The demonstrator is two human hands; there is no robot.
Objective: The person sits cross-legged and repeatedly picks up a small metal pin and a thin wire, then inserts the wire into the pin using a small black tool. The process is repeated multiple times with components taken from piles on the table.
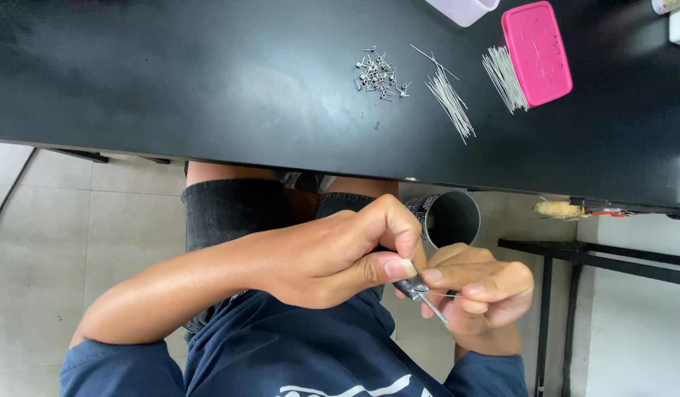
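My left hand [329,257] is held over my lap and pinches a small dark-handled tool [412,287] with a thin metal shaft between thumb and forefinger. Right beside it, my right hand [491,294] is curled, with its fingertips touching the tool's shaft and gripping a fine straight wire [444,294] against it. Both hands meet below the edge of the black table [171,73]. On the table lie a small pile of wound wire pieces [380,77] and a loose bundle of straight wires [450,99].
A second wire bundle [505,77] lies against a pink lidded box [537,51]. A white container [465,9] sits at the far edge. A dark open can [450,217] is just under the table edge. A black metal frame [597,261] stands to the right on the tiled floor.
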